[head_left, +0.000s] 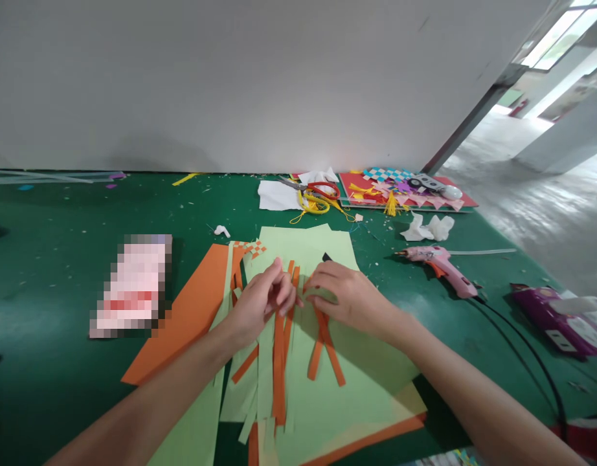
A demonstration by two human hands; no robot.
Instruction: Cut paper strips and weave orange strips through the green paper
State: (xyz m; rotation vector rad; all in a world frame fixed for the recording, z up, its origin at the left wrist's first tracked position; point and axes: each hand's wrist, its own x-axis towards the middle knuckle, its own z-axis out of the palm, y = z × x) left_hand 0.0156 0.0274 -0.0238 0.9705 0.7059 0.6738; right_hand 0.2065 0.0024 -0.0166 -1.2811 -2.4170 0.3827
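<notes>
Several narrow paper strips lie cut between and below the two hands, over a stack of pale green sheets [371, 369] on the near middle of the tabletop [56, 285]. The cutting looks well along: long orange strips [279, 375] run toward the near edge beside pale green strips [265, 369], and a crossed pair of orange strips [336, 369] lies below the right hand [349, 291]. One small orange-and-green checkered piece [252, 247] sits beyond the left hand [257, 304], at the far left of the stack; its pattern suggests that some strips are already interlaced. Most of the strips seem loose, so I judge much of the joining undone. An orange sheet [189, 317] to the left and the wide green ones remain in large pieces.

The left hand has its fingers curled in, the right hand bends its fingers downward, and their fingertips come close together over the strips. Whether either one pinches a strip I cannot tell, since the fingers hide the spot.

At the far side, scissors [322, 189] with red handles rest apart from the hands. A pink glue gun [441, 262] lies to the right, also untouched.
</notes>
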